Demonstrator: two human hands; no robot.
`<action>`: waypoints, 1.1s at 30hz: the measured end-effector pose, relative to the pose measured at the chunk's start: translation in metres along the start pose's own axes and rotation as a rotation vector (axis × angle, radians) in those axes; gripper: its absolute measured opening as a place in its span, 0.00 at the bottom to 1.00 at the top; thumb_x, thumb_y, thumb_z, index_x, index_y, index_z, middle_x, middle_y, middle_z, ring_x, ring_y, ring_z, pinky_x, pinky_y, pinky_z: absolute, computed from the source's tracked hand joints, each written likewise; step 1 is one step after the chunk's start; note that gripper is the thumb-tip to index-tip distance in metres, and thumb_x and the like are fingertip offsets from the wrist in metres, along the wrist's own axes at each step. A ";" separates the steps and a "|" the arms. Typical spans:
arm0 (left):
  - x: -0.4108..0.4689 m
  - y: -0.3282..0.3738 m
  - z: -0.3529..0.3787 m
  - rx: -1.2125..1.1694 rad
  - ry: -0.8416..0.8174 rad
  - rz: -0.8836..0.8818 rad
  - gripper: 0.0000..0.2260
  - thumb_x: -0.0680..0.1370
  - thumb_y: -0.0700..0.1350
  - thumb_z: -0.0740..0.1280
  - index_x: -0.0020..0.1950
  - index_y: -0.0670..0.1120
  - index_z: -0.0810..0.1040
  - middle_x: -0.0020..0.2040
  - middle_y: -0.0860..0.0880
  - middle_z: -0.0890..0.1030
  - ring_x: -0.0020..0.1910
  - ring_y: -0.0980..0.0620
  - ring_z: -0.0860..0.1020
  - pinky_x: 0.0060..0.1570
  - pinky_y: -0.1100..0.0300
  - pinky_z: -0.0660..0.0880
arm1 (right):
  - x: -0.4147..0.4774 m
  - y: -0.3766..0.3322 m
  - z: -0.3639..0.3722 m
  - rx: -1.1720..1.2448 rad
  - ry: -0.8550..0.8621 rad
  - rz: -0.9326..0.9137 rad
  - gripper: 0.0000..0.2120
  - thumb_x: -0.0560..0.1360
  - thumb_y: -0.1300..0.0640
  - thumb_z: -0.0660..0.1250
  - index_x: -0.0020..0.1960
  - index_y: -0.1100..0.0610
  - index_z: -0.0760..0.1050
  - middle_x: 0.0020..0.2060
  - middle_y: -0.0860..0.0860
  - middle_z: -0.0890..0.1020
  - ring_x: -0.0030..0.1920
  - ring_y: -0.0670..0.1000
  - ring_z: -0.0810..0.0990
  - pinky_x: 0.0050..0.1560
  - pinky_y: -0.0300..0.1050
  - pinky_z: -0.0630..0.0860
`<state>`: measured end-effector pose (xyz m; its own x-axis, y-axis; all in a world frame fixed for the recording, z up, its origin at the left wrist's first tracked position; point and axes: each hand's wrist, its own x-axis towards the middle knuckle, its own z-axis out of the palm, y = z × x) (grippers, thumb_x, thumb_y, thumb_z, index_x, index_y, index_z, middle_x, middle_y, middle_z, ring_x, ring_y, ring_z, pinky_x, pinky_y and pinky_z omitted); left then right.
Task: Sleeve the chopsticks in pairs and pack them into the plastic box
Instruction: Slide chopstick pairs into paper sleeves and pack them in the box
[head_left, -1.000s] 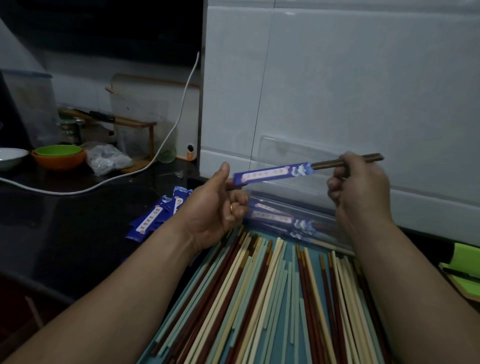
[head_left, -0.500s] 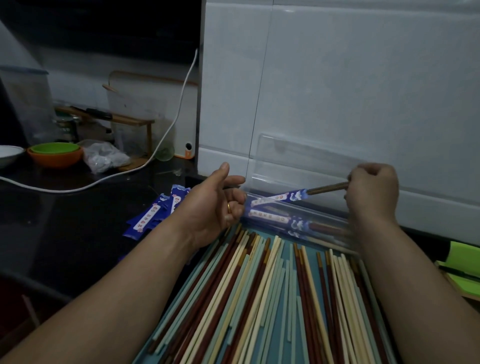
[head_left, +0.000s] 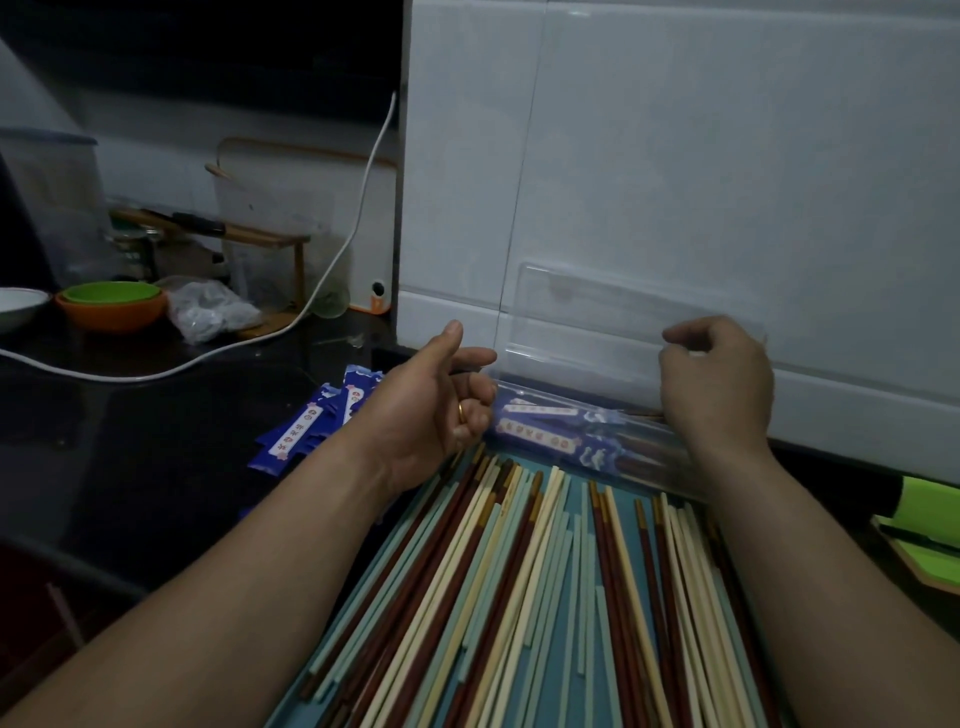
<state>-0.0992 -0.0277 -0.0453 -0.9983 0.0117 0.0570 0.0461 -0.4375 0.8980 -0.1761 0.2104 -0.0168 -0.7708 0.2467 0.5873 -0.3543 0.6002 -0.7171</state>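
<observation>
Gold ring showed on the left hand, which hovered at the left end of the plastic box: thumb up, fingers loosely curled, nothing in it, probably parked there to steady or guide that end. Right hand sat over the box's right end, fingers curled under, back to the camera. A thin brown stick end ran in beneath it, but I could not tell whether the hand gripped it. Box lay crosswise at the far edge of the teal tray, with the clear lid tipped back against the white wall, so the opening faced up for drop-in. Sleeved pairs lay lengthwise inside, blue sleeves left, bare ends right, parallel so more would fit. Loose chopsticks, brown, cream and pale green mixed, fanned across the tray just in front, within easy reach. Empty blue sleeves were piled on the dark tabletop beside the left wrist, which looked like the feed side for that hand. Judgement: packing was at an early stage, most sticks unsleeved.
</observation>
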 end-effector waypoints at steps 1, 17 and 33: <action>0.000 -0.001 0.000 0.007 -0.009 0.000 0.25 0.85 0.60 0.59 0.72 0.42 0.73 0.39 0.46 0.76 0.32 0.52 0.73 0.26 0.64 0.67 | 0.000 0.000 0.000 0.025 -0.007 -0.014 0.09 0.77 0.59 0.65 0.50 0.46 0.78 0.51 0.48 0.82 0.56 0.52 0.79 0.61 0.47 0.75; -0.005 -0.019 0.007 1.205 -0.175 0.256 0.08 0.82 0.51 0.69 0.45 0.50 0.82 0.40 0.50 0.83 0.41 0.53 0.82 0.47 0.47 0.81 | -0.035 -0.039 -0.005 -0.403 -0.969 -0.347 0.13 0.81 0.45 0.68 0.42 0.50 0.83 0.32 0.46 0.85 0.30 0.44 0.83 0.34 0.41 0.79; -0.020 -0.008 0.043 1.756 -0.356 0.066 0.12 0.79 0.62 0.70 0.50 0.56 0.74 0.47 0.55 0.78 0.45 0.56 0.77 0.41 0.57 0.73 | -0.039 -0.032 -0.007 -0.698 -1.062 -0.171 0.10 0.76 0.46 0.75 0.44 0.52 0.79 0.34 0.48 0.85 0.33 0.46 0.84 0.33 0.41 0.75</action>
<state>-0.0782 0.0139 -0.0352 -0.9494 0.3132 -0.0234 0.2986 0.9231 0.2423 -0.1313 0.1873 -0.0141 -0.8994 -0.4047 -0.1654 -0.3879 0.9132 -0.1251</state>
